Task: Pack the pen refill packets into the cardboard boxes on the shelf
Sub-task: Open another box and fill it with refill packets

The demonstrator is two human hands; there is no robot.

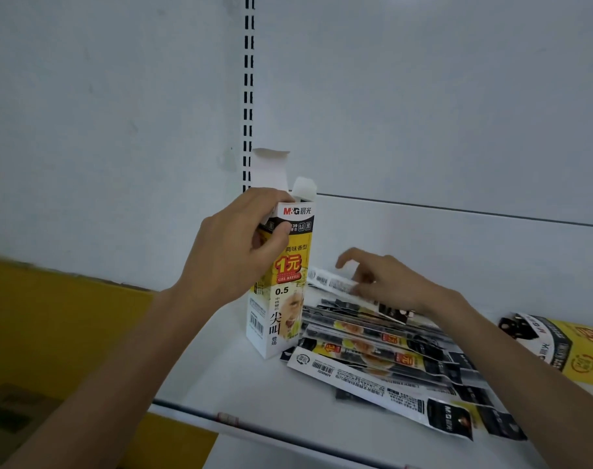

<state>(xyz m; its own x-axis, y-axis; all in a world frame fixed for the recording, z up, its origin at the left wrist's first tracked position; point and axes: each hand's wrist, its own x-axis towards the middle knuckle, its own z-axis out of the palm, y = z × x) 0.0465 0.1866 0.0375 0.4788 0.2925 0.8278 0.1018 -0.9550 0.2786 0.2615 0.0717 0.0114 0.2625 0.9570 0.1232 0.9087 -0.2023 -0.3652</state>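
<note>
1. The left hand (234, 252) clasps the upright cardboard box (281, 282) near its open top, flaps raised.
2. The right hand (389, 282) reaches, fingers spread and holding nothing, over the glossy flat refill packets (383, 353) fanned beside the box on the white shelf (254, 394).
3. Next, probably: pinch one slim packet and slide it endwise into the box.
4. A second box (559, 346) lies flat at right.

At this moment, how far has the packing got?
Done: one cardboard box stands upright with flaps open; its contents are hidden. In hand: the left hand steadies it while the right hand reaches into the refill packets. Left: the whole pile still lies loose on the shelf, and a second box lies on its side.
</note>
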